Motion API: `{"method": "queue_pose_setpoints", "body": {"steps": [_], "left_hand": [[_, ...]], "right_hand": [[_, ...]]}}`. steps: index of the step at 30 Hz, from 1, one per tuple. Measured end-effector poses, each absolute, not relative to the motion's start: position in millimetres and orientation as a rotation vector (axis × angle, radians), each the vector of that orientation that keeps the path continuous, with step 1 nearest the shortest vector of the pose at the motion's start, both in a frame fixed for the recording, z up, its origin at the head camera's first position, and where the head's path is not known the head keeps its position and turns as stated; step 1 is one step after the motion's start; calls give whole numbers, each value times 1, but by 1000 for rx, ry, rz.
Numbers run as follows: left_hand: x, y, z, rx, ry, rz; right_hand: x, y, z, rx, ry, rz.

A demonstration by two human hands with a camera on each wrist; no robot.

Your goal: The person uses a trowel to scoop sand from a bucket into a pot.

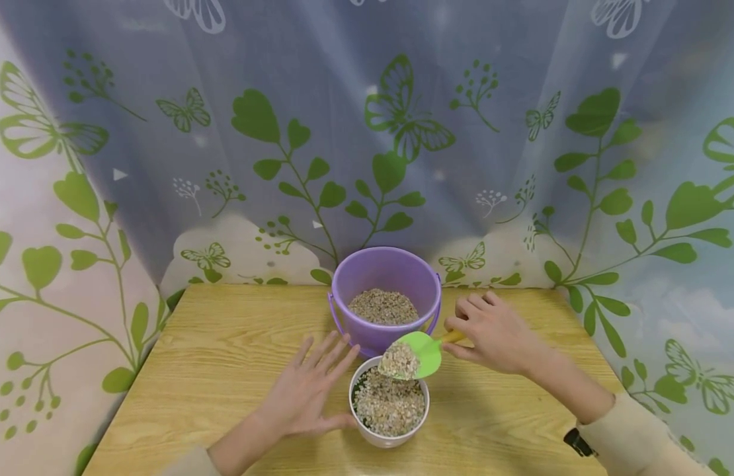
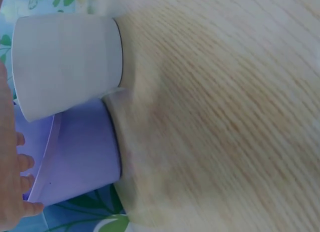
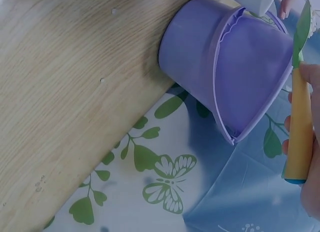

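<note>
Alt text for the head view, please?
A person's right grip holds a yellow-handled green scoop of pale granules over a white pot of granules. The left grip is spread beside the pot; just beyond, a partly filled purple bucket stands on the wooden table.

table [image 1: 236, 396]: yellowish wood-grain top, kinda streaky | purple bucket [image 1: 358, 334]: just standing upright on it | white pot [image 1: 387, 439]: also upright, right in front of bucket | couple tiny specks [image 3: 102, 80]: off to bucket's right
</note>
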State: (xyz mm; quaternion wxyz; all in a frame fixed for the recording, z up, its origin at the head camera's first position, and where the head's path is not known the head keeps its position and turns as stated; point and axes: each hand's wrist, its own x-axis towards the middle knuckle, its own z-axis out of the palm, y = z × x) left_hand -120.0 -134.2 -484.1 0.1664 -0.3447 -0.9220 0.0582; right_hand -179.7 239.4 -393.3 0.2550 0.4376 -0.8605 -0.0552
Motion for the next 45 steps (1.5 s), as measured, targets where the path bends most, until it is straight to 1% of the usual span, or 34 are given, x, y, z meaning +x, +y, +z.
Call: {"method": "queue_pose_setpoints", "body": {"steps": [14, 32, 45], "left_hand": [[-120, -128, -498, -972, -2638, 124], [-118, -122, -499, -992, -2673, 69], [-119, -122, -498, -1000, -2657, 43]], "right_hand": [[-178, 236, -402, 1208, -2326, -160], [-174, 230, -410, 1197, -2344, -205], [-174, 222, -407, 1229, -2319, -291]]}}
